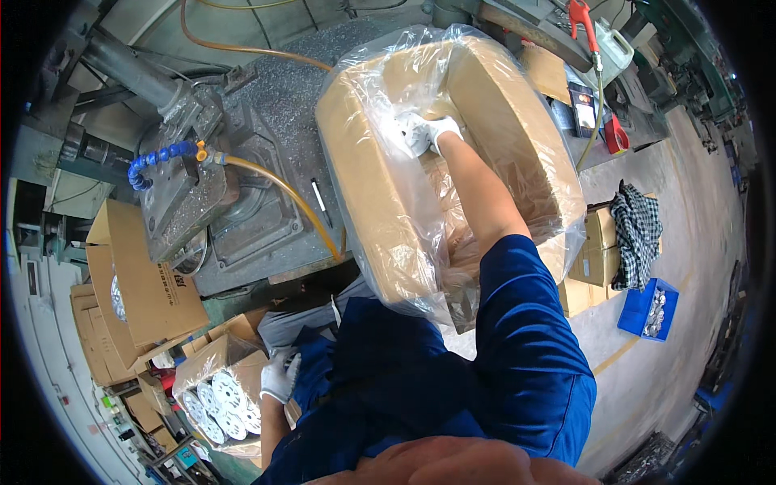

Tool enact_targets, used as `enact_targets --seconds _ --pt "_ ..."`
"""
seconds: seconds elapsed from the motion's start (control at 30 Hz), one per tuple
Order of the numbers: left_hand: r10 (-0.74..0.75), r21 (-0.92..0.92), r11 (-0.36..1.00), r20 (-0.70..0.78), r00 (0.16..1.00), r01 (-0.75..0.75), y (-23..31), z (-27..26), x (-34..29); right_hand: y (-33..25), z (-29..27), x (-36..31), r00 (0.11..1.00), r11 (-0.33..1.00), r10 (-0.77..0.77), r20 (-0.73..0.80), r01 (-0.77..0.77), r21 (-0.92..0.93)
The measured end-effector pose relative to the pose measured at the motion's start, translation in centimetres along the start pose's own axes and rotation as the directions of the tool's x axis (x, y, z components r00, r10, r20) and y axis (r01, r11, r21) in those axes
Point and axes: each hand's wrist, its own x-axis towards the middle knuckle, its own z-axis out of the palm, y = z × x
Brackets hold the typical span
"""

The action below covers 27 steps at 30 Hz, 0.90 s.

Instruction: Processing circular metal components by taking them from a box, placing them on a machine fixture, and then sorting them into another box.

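Note:
A large brown carton point(368, 190) lined with clear plastic stands tilted on the machine table in front of me. My right hand point(427, 133), in a white glove, reaches deep into it near its far left inner wall. Its fingers look closed around something whitish, blurred by the plastic film, that I cannot make out. Down at my left side, my left hand point(279, 377), also gloved, hangs beside my thigh with its fingers apart and nothing visible in it. Right by it is a plastic-lined carton point(194, 368) holding several round, silvery-white discs with holes point(229, 392).
A metal machine fixture point(202, 194) with a blue segmented hose point(162, 153) and a pen point(321, 198) are on the table. A red air gun point(580, 18) hangs at the far right. A blue bin point(649, 309) of metal parts and a checked cloth point(635, 234) over boxes are right.

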Motion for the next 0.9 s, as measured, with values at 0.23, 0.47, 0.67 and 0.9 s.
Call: enact_targets --seconds 0.23,0.47,0.67,0.9 --pt "0.594 -0.161 0.797 0.036 0.803 -0.582 14.7 -2.3 4.9 -1.3 -0.5 -2.0 1.000 0.954 0.012 -0.015 -0.016 -0.299" --pt "0.628 0.141 0.765 0.052 0.776 -0.629 28.4 0.9 10.6 -5.7 -1.3 -7.8 0.980 0.965 -0.194 0.036 0.197 -0.173" --pt "0.581 0.172 0.796 0.052 0.812 -0.581 29.5 2.4 12.4 -6.5 -1.0 -11.3 0.955 0.649 -0.295 0.039 0.230 -0.725" --pt "0.545 0.038 0.837 0.011 0.838 -0.545 27.7 3.7 13.1 -10.7 0.4 -12.7 0.943 0.929 -0.318 -0.097 0.290 -0.229"
